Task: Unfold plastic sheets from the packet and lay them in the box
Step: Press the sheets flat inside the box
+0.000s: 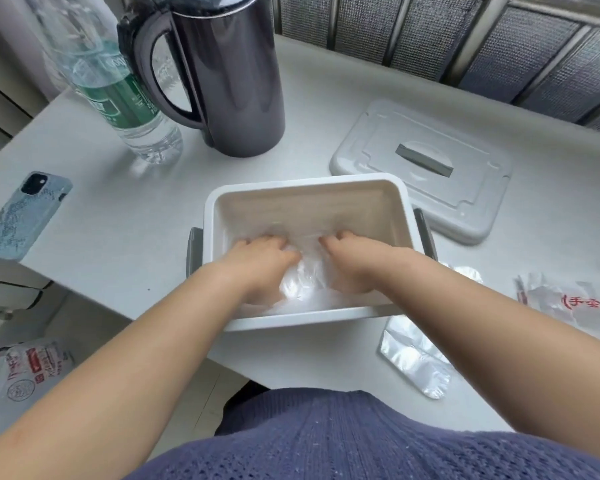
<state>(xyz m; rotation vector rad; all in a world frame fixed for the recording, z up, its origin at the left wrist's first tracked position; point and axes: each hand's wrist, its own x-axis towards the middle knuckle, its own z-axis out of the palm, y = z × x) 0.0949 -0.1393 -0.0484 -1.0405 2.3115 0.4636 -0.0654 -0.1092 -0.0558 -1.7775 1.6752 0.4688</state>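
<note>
A white rectangular box with grey side clips stands on the table in front of me. Both my hands are inside it. My left hand and my right hand press flat on a clear plastic sheet lying on the box floor, fingers stretched toward the far wall. The sheet shows crinkled between the two hands. To the right of the box lies a folded clear plastic sheet, and further right the torn packet with red print.
The box's white lid lies behind the box to the right. A dark steel jug and a water bottle stand at the back left. A phone lies at the left edge. A printed bag sits low on the left.
</note>
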